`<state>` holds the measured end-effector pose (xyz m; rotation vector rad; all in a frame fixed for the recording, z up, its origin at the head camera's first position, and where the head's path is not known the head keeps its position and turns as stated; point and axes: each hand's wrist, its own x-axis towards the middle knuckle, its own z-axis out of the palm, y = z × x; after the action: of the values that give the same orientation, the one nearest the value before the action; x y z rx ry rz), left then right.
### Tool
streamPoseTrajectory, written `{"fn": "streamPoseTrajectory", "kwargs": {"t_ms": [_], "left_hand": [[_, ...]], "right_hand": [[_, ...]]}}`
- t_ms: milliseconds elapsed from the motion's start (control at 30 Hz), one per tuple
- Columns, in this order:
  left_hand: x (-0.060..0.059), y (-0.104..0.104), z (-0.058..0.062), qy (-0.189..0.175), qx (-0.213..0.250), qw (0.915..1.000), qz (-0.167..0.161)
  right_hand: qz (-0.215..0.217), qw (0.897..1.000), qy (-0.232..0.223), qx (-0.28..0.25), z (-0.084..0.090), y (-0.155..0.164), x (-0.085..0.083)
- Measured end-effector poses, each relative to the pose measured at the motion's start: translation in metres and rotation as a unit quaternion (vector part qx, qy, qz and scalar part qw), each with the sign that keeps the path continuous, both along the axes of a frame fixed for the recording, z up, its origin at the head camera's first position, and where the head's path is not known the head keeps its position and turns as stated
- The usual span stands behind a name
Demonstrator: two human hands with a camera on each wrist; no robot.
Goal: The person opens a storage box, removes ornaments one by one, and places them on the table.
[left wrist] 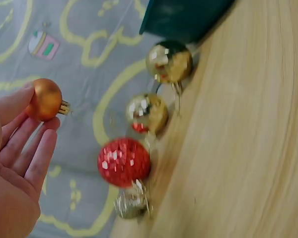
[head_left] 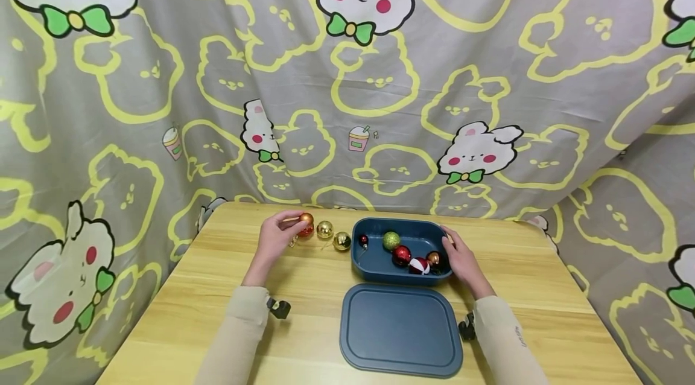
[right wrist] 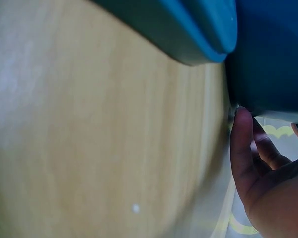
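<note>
My left hand [head_left: 275, 239] pinches a matte orange Christmas ball [left wrist: 44, 100] with a gold cap, between thumb and fingers. Just below it in the left wrist view lie a shiny red ball [left wrist: 124, 162] and a small silvery ornament [left wrist: 130, 206]. Two gold balls, one nearer the hand [head_left: 324, 229] and one by the box [head_left: 341, 241], continue the row. At the right end of a dark blue box [head_left: 374, 270], my right hand [head_left: 461, 255] holds the side wall. Inside sit a green glitter ball [head_left: 391, 241], a red ball [head_left: 401, 255] and several other ornaments.
A blue lid [head_left: 400, 329] lies flat on the wooden table [head_left: 293, 343] in front of the box. Behind the table hangs a grey curtain [head_left: 304, 149] with cartoon prints. Both forearms reach in from the front edge.
</note>
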<state>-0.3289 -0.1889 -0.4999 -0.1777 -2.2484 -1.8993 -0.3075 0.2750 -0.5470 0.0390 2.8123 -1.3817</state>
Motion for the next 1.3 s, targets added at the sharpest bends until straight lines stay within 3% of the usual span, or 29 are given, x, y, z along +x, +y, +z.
{"fn": "streamPoseTrajectory", "kwargs": {"t_ms": [500,700,967,1300], "left_hand": [[0.001,-0.049,-0.024,-0.053,-0.01,0.995,0.084],[0.003,-0.061,-0.029,-0.086,-0.018,0.9914,0.097],[0.002,-0.067,-0.032,-0.114,-0.057,0.9878,0.089],[0.001,-0.07,-0.04,-0.123,-0.079,0.9851,0.09]], "right_hand": [[-0.005,1.0,0.001,0.001,0.002,0.0,0.0],[-0.005,1.0,-0.002,-0.001,0.002,0.0,0.001],[-0.007,1.0,0.0,-0.001,0.001,0.0,0.0],[-0.007,1.0,0.0,0.003,0.001,0.002,0.0]]}}
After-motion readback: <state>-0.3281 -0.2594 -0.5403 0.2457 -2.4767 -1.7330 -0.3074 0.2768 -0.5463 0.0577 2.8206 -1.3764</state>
